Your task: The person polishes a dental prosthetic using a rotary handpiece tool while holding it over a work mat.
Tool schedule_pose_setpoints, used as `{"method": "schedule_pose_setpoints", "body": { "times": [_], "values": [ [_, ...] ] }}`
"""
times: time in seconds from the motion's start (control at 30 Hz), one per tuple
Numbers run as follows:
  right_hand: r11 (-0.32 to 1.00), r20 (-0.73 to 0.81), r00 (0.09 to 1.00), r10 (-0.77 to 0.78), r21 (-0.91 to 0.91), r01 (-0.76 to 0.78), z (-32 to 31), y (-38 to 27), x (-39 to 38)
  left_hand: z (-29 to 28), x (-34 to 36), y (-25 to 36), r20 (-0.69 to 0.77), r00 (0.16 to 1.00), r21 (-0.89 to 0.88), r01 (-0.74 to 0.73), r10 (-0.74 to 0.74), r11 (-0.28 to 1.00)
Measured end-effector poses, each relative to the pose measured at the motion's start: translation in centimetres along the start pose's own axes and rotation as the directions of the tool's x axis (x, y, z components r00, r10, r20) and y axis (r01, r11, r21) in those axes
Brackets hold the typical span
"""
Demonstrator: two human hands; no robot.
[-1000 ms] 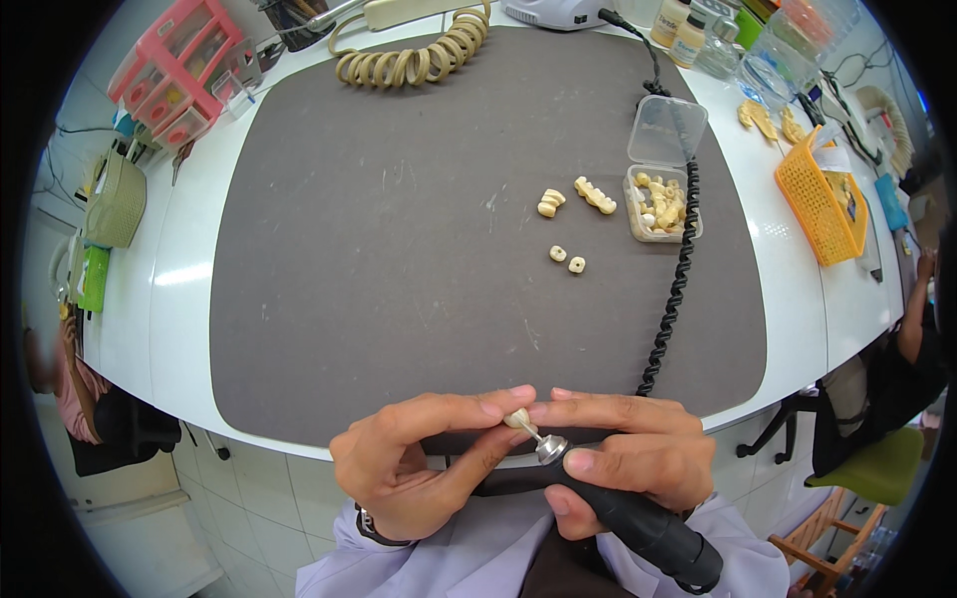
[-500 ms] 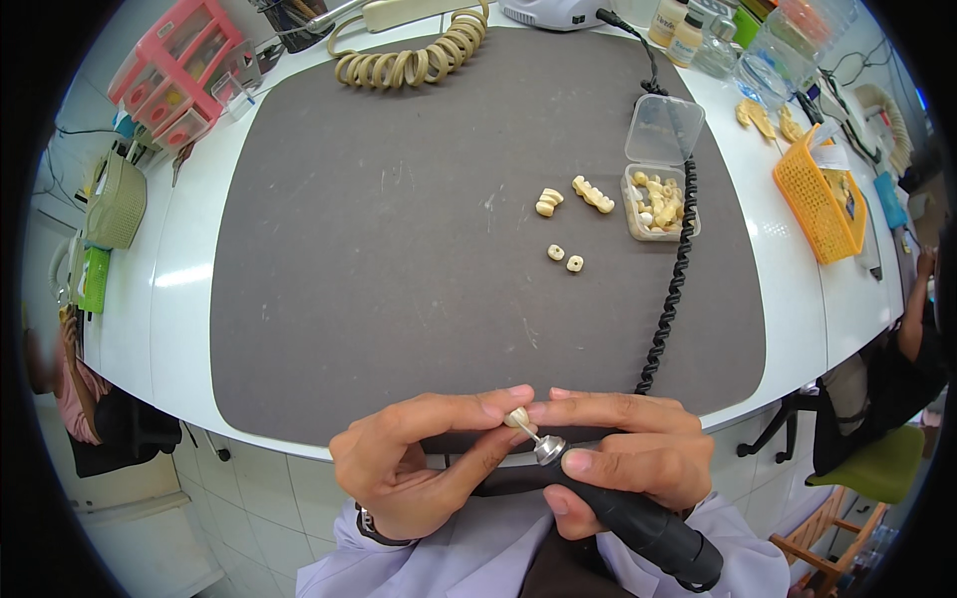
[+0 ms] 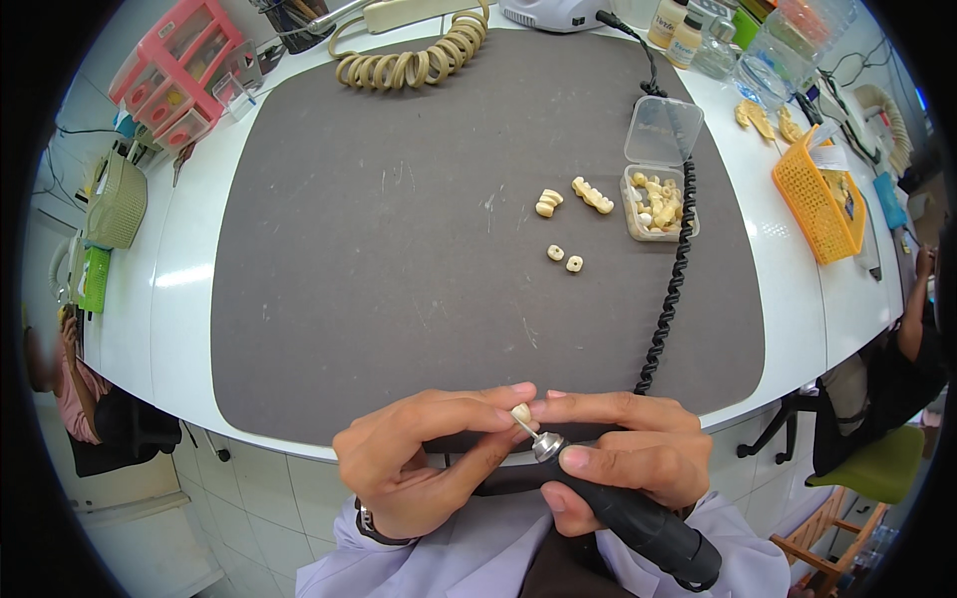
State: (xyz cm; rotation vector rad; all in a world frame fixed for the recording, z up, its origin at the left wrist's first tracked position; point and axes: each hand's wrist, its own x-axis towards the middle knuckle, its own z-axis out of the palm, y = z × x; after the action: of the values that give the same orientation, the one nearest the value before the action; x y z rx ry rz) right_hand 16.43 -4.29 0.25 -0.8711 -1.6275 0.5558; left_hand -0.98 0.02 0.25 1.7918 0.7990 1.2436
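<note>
Left hand [image 3: 424,468]: low in the frame, left of centre, fingers curled — thumb and forefinger pinched a small cream tooth piece [image 3: 520,412].
Right hand [image 3: 623,448]: low in the frame, right of centre, wrapped round a black rotary handpiece [image 3: 638,523]; its forefinger lay stretched toward the left fingertips.
Handpiece tip: the metal bur [image 3: 528,429] touched the tooth piece from below.
Cord: a black coiled cable [image 3: 673,289] ran up the right side of the grey mat [image 3: 399,249] to a white control unit [image 3: 553,12] at the top edge.
Loose pieces: two small cream rings [image 3: 564,258] and two larger cream pieces [image 3: 571,196] lay on the mat, right of centre — well apart from the hands.
Box: a clear plastic box [image 3: 658,204], lid up, held more cream pieces beside the cable.
Worktop [image 3: 179,289]: white; a pink rack [image 3: 179,70] at upper left, an orange basket [image 3: 817,199] at right.
</note>
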Motion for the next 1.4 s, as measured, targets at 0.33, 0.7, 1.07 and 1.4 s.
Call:
{"method": "schedule_pose_setpoints", "body": {
  "times": [0.33,0.7,1.07,1.4],
  "values": [
    [1.000,-0.011,1.000,0.011,-0.004,-0.011,0.12,0.01,0.03,0.15,-0.21,0.08,-0.007,1.000,-0.031,0.018,-0.018,0.999],
    [1.000,0.012,1.000,0.007,-0.010,-0.007,-0.01,-0.02,0.05,0.04,-0.10,0.07,0.016,1.000,-0.013,-0.002,0.002,1.000],
    [1.000,0.007,1.000,0.013,-0.019,-0.013,0.04,-0.11,-0.09,0.03,-0.08,0.03,0.024,1.000,-0.002,0.001,-0.001,1.000],
    [1.000,-0.003,1.000,0.001,0.000,-0.001,0.08,0.06,-0.16,0.06,0.03,-0.08,0.029,0.999,-0.005,-0.030,0.030,1.000]
  ]
}}
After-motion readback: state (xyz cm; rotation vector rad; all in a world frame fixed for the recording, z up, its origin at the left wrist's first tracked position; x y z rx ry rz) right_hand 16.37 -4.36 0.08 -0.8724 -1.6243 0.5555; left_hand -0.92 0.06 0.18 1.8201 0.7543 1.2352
